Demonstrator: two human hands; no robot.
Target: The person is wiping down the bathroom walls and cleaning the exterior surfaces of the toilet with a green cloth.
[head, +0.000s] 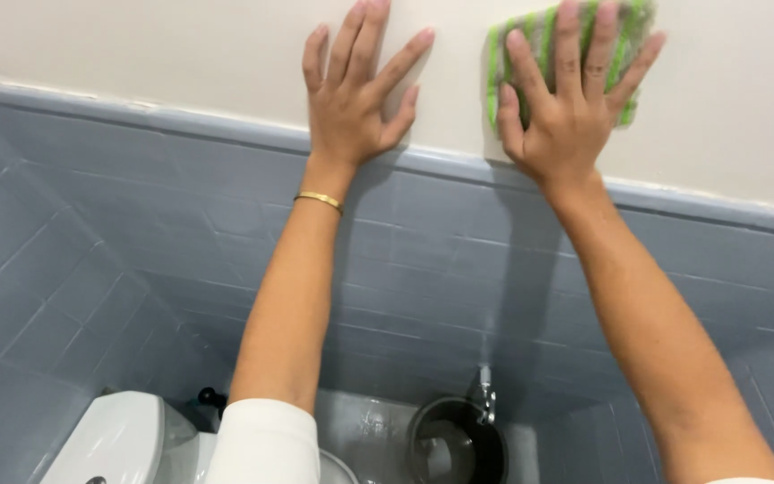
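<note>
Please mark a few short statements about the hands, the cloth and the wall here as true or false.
1. The right hand presses a green-and-white striped cloth flat on the cream wall. True.
2. The left hand holds a sponge. False: it lies bare and spread on the wall.
3. A thin gold bracelet circles the left wrist. True.
4. The tiles below the cream wall are red. False: they are blue-grey.

Bright, even indoor light, soft arm shadows on the grey tiles (459,269), sharp focus, wide-angle bending at edges
</note>
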